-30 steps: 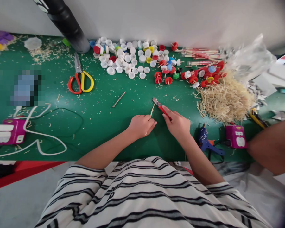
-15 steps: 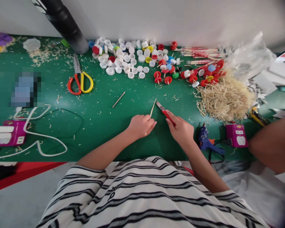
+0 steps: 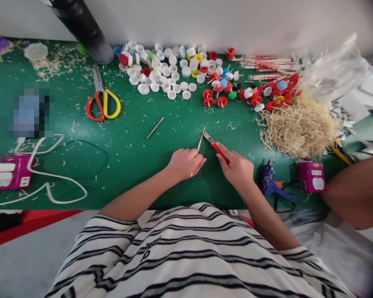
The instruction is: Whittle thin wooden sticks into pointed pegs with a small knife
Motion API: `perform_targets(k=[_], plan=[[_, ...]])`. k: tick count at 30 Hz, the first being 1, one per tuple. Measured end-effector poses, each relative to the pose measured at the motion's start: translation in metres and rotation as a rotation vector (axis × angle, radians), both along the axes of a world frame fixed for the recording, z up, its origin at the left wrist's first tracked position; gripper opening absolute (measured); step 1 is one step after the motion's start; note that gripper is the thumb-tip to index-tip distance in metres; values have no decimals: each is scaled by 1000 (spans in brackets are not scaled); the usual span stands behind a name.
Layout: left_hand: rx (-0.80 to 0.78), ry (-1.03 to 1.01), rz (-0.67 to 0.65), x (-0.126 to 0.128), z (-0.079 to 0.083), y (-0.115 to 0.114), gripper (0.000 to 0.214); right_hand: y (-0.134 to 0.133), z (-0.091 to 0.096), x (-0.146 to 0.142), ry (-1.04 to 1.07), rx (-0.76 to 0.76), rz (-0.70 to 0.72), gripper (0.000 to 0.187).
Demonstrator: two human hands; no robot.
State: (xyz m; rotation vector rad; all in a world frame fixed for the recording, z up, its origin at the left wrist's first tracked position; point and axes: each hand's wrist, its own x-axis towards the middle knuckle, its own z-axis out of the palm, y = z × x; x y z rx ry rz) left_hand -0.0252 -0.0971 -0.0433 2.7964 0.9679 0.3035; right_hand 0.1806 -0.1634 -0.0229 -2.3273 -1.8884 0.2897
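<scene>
My left hand [image 3: 186, 164] is closed around a thin wooden stick [image 3: 200, 140], whose pointed far end sticks up past the fingers. A short bit of the stick shows below the hand. In my right hand [image 3: 238, 165] is a red utility knife [image 3: 220, 151], gripped by its handle. The knife's blade tip lies right beside the stick's point; whether they touch I cannot tell. Ahead and left of my hands, a metal nail [image 3: 155, 127] lies on the green table [image 3: 136, 165]. Small wood shavings are scattered round it.
Scissors [image 3: 102, 103] and a black bottle [image 3: 87, 33] are on the left. Bottle caps [image 3: 166, 71] and red cap-and-stick pieces [image 3: 222, 102] spread along the back. Right are wood shavings [image 3: 300, 130], a blue glue gun [image 3: 272, 182], a purple power adapter [image 3: 311, 177] and another person's arm [image 3: 357, 190].
The knife blade has come slightly closer to the stick's tip. Both hands keep their grips. The view has shifted slightly.
</scene>
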Motion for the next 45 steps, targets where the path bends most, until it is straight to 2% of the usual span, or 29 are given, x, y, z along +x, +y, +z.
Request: perform_targets(k=[6, 16, 27, 34, 36, 39, 42, 45], plan=[[6, -11, 0, 0, 1, 0, 52, -7, -1, 0, 54, 42, 32, 46], [40, -28, -2, -1, 0, 1, 51, -30, 8, -11, 206, -32, 56, 46], [-10, -18, 2, 2, 1, 0, 52, -6, 5, -14, 64, -42, 14, 47], [-14, -1, -1, 2, 1, 0, 52, -1, 8, -16, 54, -73, 3, 49], [-12, -9, 5, 0, 1, 0, 53, 0, 10, -12, 104, -102, -14, 49], [-17, -31, 8, -1, 1, 0, 53, 2, 11, -2, 289, -158, -52, 52], [-28, -47, -1, -2, 2, 0, 53, 1, 9, 9, 479, -143, -50, 55], [-37, -52, 3, -2, 4, -1, 54, -2, 6, 14, 561, -115, -45, 55]])
